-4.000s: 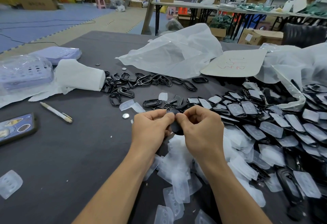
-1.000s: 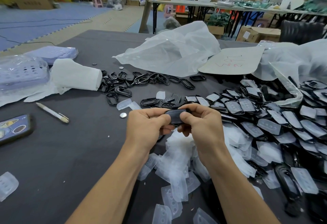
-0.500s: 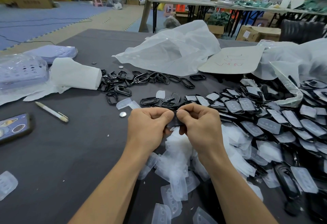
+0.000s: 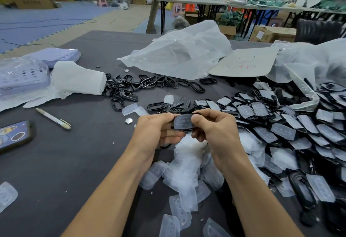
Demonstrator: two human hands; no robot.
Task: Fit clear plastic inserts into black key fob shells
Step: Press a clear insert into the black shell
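Hands: the left hand (image 4: pixel 155 131) and right hand (image 4: pixel 215 130) were held up just above the table (image 4: pixel 74 161), each pinching one end of the same black shell (image 4: pixel 185 129) between thumb and curled fingers.
Shell in grip: a clear insert (image 4: pixel 182 121) lay across its upward face, three dimples showing (whether it was fully seated could not be told).
Supply: a heap of loose inserts (image 4: pixel 187 165) lay on the table directly below the hands.
Right side: a pile of fitted shells (image 4: pixel 280 131) spread widely.
Beyond the hands: bare black frames (image 4: pixel 142 85) lay scattered beside a white paper roll (image 4: pixel 78 79).
Left side: a pen (image 4: pixel 53 118), a phone (image 4: pixel 13 137) and a coin cell (image 4: pixel 128 120) lay well apart.
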